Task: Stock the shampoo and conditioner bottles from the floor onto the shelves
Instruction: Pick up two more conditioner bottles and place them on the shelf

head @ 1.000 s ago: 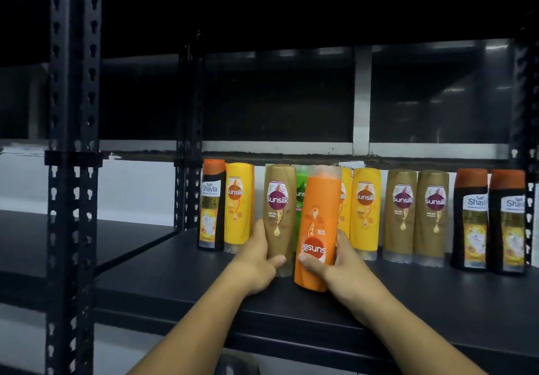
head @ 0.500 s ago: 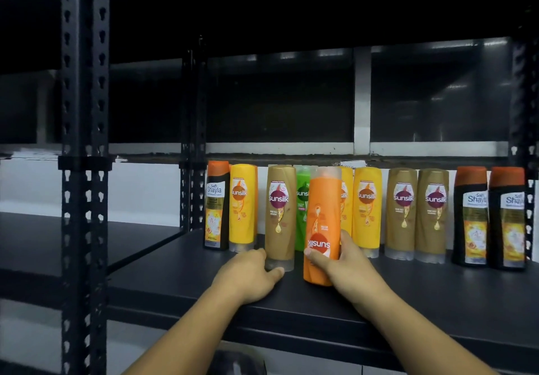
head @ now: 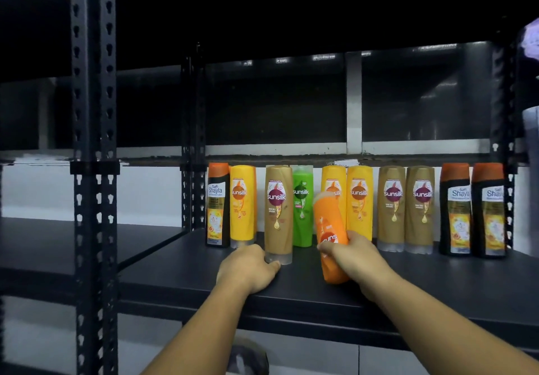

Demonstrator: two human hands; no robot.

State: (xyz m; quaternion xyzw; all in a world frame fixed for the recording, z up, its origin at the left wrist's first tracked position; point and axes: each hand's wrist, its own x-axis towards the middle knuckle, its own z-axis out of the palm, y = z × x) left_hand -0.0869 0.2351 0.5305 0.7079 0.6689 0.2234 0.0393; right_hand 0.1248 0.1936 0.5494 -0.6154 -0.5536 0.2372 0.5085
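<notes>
My right hand grips an orange Sunsilk bottle round its lower half. The bottle is tilted left, its label upside down, its lower end close to the black shelf. My left hand rests on the shelf and holds the clear cap at the base of a brown Sunsilk bottle, which stands upright in front of the row. Right behind these two stands a green Sunsilk bottle.
Along the back of the shelf stand yellow bottles, two more brown bottles and black Shayla bottles at both ends. A perforated black upright rises at the left. The shelf's front strip is bare.
My left hand slid down the brown bottle to its base as the bottle came to stand on the shelf. The orange bottle tipped left and came lower and nearer in my right hand.
</notes>
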